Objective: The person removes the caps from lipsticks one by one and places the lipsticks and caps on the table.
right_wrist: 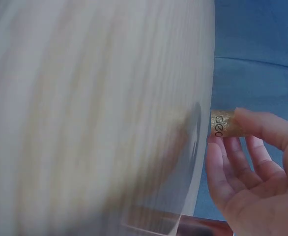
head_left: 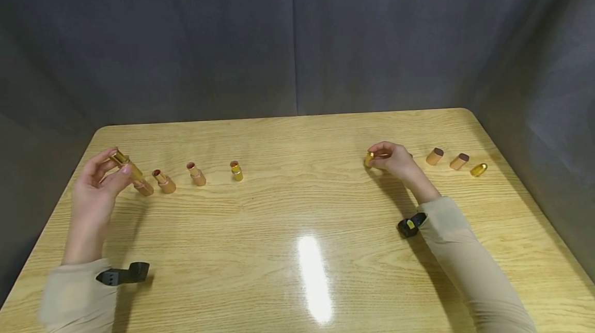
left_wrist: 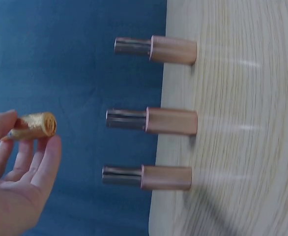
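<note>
My left hand [head_left: 95, 180] pinches a gold lipstick tube [head_left: 127, 165] between thumb and fingers, tilted above the table at the far left. In the left wrist view, this gold tube [left_wrist: 36, 125] has its round end facing away from the palm. Just beyond it, three uncapped rose-gold lipsticks [left_wrist: 171, 120] stand in a row. At the right, my right hand [head_left: 392, 159] pinches a gold lipstick cap [head_left: 369, 159] at the tabletop. Dark lettering shows on that cap [right_wrist: 222, 124] in the right wrist view. Whether it touches the table, I cannot tell.
An uncapped gold lipstick [head_left: 236, 171] stands right of the rose-gold ones. Right of my right hand are rose-gold caps [head_left: 434, 157] and a gold cap [head_left: 479, 169] lying on its side. A grey curtain [head_left: 293, 38] hangs behind the wooden table [head_left: 260, 219].
</note>
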Demonstrator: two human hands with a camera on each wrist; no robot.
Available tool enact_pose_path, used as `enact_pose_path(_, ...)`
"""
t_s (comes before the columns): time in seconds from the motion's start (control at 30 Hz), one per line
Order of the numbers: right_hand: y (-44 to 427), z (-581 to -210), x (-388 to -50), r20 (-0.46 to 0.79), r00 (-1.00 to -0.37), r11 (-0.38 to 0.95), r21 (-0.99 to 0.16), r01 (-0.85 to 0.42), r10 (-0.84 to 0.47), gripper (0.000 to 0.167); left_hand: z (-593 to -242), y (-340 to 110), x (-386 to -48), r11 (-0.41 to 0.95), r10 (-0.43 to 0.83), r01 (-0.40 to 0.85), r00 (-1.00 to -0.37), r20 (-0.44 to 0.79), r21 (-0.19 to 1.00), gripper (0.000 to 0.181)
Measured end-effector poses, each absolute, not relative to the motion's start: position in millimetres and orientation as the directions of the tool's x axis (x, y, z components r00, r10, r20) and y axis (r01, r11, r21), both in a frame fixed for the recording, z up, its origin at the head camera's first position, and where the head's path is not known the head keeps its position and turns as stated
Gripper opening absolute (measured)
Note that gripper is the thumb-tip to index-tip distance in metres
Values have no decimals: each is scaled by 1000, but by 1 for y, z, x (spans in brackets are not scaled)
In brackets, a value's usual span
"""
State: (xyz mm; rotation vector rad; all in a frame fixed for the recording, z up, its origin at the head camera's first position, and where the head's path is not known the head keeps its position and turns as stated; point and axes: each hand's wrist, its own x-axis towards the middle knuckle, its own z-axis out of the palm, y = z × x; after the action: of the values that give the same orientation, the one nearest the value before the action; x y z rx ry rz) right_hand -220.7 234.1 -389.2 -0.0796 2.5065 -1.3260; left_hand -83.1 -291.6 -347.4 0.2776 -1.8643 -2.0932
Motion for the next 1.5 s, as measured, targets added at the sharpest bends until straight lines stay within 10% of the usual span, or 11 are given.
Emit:
enact_pose_path(0.53, 236, -391, -221, -250, -948, 582, -808, 92, -197, 33, -349, -315, -83, -240, -665, 143, -745, -55, 960, 42)
enact_pose_path(1.5, 235, -390, -221, -277, -936, 580, -808, 104, -219, 34, -439, -400, -99, -119, -487, -22, -870, -78, 993, 67)
